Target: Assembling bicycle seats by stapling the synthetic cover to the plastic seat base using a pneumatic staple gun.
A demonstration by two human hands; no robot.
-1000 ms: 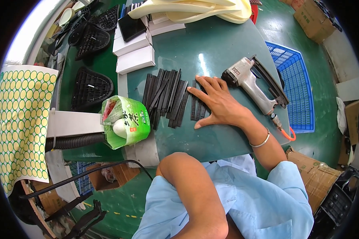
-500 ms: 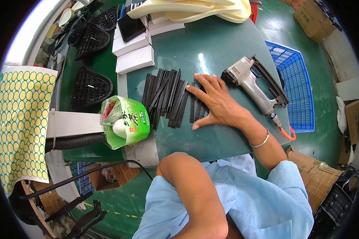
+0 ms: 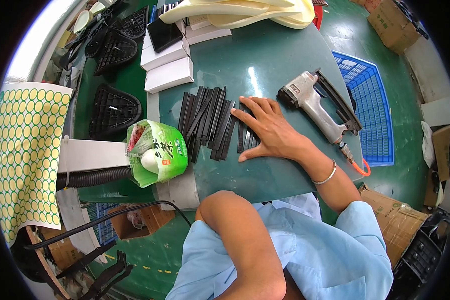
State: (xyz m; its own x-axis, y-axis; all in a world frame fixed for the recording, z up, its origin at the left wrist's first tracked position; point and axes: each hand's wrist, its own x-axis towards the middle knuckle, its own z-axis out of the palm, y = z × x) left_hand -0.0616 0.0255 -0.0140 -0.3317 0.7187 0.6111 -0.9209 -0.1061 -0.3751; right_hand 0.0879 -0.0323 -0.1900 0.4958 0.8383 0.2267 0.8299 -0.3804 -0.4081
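My right hand [image 3: 271,129] lies on the green tabletop with its fingers spread, palm down. Beneath it and at its left side are a few thin black strips [image 3: 241,135], which look like sticks of staples; the palm covers part of them. A larger loose pile of the same black strips [image 3: 208,120] lies just left of my fingertips. Right of the hand rests a silver and black air stapler [image 3: 317,105] with an orange hose, untouched. My left arm is bent across my lap, and its hand is out of sight.
A green plastic packet [image 3: 171,152] holding something white stands left of the pile. White boxes [image 3: 169,76] with a black phone [image 3: 164,35] are behind it. Cream foam pieces [image 3: 265,12] lie at the far edge. A blue crate [image 3: 380,115] is on the floor at right.
My right hand has shifted slightly left and toward me, its fingers still spread. Everything else stays in place.
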